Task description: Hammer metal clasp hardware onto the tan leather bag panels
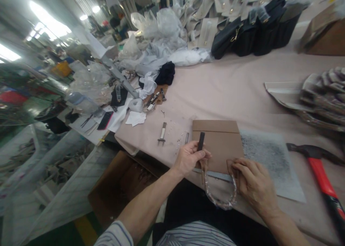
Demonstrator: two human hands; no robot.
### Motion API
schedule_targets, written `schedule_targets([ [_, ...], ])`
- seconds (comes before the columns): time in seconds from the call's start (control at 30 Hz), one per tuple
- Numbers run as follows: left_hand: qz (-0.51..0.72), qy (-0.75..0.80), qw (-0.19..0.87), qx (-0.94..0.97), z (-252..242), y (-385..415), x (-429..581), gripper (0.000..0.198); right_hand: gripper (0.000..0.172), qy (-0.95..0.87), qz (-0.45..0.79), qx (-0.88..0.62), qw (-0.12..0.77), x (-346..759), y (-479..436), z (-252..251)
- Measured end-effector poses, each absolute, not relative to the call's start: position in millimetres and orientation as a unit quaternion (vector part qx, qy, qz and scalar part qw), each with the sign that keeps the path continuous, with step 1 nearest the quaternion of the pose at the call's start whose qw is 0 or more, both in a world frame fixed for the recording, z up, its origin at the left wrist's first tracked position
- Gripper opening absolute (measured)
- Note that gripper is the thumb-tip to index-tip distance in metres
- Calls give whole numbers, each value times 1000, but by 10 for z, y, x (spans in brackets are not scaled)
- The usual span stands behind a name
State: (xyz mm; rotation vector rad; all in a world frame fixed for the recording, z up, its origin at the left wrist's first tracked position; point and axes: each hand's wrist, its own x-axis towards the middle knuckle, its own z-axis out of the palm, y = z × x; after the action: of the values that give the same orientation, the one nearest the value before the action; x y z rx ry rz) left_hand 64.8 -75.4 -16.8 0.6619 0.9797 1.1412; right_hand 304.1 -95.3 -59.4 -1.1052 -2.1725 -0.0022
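Note:
A brown flat bag panel [218, 142] lies on the table in front of me. My left hand [190, 157] is closed, with a short dark flat bar [201, 141] standing up between thumb and fingers. Just below those fingers hangs one brown end of a looped bag handle [220, 203] wrapped in clear plastic. Whether the left hand also grips that end is unclear. At the loop's other end, my right hand [254, 179] pinches the brown tab, close to the panel's lower right corner. The loop droops over the table's front edge.
A grey board [272, 163] lies beneath and right of the panel, beside a red-handled hammer [320, 174]. Left are a caliper-like metal tool [162, 134] and a thin rod [187, 138]. Black bags [253, 34] stand behind; wrapped handles [323, 98] are piled right.

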Motion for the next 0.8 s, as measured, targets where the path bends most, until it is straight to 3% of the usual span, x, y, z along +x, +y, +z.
schedule_targets([
  [0.27, 546, 337, 759, 110, -38, -703, 779, 30, 19, -835, 12, -433, 340, 3057, -967, -610],
  [0.4, 520, 300, 795, 89, -27, -706, 728, 27, 21, -835, 12, -434, 337, 3062, -977, -604],
  [0.8, 515, 398, 676, 345, -226, -710, 691, 39, 19, -836, 16, -435, 336, 3050, -971, -603],
])
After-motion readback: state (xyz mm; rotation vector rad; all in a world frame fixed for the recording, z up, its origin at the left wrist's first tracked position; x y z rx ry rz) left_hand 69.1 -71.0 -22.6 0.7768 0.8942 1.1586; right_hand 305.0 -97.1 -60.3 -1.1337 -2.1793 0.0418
